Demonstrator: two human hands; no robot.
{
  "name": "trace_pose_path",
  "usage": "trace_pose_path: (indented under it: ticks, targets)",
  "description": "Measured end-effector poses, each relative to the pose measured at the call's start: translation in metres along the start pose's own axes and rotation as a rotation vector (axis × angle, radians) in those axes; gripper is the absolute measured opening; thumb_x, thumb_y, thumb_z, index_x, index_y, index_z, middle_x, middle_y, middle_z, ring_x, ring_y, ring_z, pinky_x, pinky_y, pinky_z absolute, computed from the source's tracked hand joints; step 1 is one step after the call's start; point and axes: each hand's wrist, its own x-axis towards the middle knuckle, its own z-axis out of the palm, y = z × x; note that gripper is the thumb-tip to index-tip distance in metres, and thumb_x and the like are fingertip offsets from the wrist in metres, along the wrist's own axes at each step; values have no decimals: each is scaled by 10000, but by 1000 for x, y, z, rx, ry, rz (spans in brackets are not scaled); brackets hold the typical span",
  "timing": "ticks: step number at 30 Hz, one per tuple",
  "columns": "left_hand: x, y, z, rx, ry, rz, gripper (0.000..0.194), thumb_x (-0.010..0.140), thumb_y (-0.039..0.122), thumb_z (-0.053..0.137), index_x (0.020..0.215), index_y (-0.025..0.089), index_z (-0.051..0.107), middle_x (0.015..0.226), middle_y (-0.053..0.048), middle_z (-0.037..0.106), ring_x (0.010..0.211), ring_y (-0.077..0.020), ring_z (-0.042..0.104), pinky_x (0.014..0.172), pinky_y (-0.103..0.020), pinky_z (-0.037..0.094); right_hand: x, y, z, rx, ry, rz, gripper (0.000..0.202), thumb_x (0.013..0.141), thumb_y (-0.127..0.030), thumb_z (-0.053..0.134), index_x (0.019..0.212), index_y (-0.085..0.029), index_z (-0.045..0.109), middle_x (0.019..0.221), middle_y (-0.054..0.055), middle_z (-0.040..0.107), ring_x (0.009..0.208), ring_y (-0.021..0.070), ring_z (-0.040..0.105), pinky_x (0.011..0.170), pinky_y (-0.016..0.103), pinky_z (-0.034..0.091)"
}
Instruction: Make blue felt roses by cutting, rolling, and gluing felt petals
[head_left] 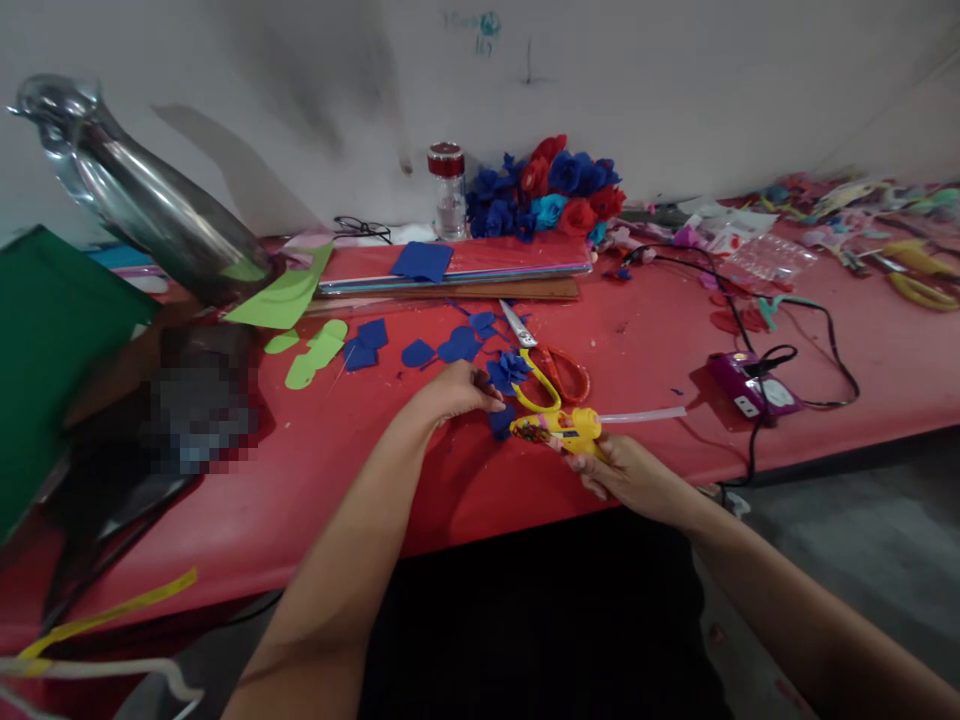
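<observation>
My left hand (461, 392) has its fingers pinched together beside a blue paper flower (508, 370); whether they grip its stem or a petal is too small to tell. Under the flower is a blue petal piece (502, 422), close to the nozzle of a yellow glue gun (574, 428). My right hand (619, 470) is wrapped round the gun's handle, and a clear glue stick (645, 415) sticks out of its back. Just behind the flower lie scissors (551, 375) with yellow and red handles. Cut blue petals (459, 345) are scattered to the left of them.
Green paper pieces (319, 352) lie left of the petals. Behind stand a stack of sheets (450, 275), a jar (448, 195) and a heap of blue and red flowers (555, 190). A purple power socket (754, 385) with black cables is at the right, a metallic figure (157, 190) at the left.
</observation>
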Motion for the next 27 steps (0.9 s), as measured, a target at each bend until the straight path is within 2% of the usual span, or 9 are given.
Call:
trace_pose_path:
  ticks: [4,8,15,19,27]
  targets:
    - [2,-2,-2,66,-25,24,236,350,50,805,445,187,638,482,-23,637,470,-174,573,539,-306,460,0,-1,1,11,11,3,475,791,-612,497,519,-234,404,447,-35,428,425,105,387,447,243,344]
    - [2,0,-3,141,-71,-2,195,388,63,791,447,184,650,498,-33,639,510,-186,578,571,-311,453,0,0,1,8,-18,0,466,791,-598,507,520,-234,405,459,-36,428,432,107,388,462,250,347]
    - [-1,7,-1,178,-46,-38,225,379,26,795,426,182,640,499,-45,639,498,-212,584,593,-345,452,1,1,1,12,-16,-1,464,802,-577,514,508,-236,402,443,-43,397,421,107,364,453,257,325]
    - [-3,10,-1,140,-8,-49,265,343,-14,794,409,182,628,461,-19,613,461,-209,571,586,-348,443,1,4,0,-8,10,7,467,809,-580,505,518,-229,408,454,-40,417,426,101,376,452,248,329]
    - [1,8,-5,340,-150,-70,134,501,106,752,544,178,648,551,36,623,594,-148,559,637,-276,405,-1,11,-6,-78,21,59,443,828,-574,440,559,-222,430,481,-35,432,453,103,401,488,253,338]
